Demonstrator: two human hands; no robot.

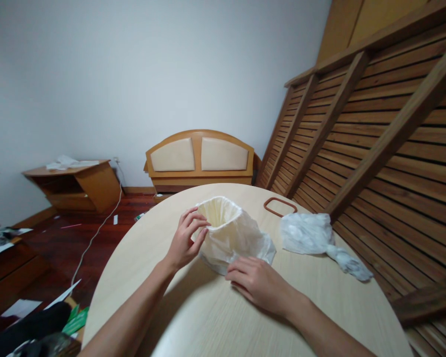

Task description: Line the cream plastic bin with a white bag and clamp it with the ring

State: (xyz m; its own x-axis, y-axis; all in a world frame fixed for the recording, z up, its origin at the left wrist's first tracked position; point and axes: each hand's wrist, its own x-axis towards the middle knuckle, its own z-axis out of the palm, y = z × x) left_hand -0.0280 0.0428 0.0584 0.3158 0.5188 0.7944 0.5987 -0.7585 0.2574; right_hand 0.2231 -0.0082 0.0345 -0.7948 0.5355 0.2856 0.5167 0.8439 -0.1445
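Note:
A small pale waste bin lined with a white plastic bag (234, 243) stands on the round table, its mouth tilted slightly toward me. The bag is folded over the rim, and loose plastic bulges out on the right side. At the left of the rim, my left hand (188, 238) has its thumb and fingertips closed on the bag's edge. My right hand (258, 285) lies low against the front of the bag, fingers stretched out and palm down. Behind and to the right lies a brown rounded-rectangular ring (280, 199), apart from both hands.
A crumpled bundle of white plastic bags (308, 233) lies on the right of the table (215, 322). A slatted wooden frame (375, 139) leans along the right. Beyond are a headboard (199, 173) and a low cabinet (85, 186). A cable and papers lie on the floor.

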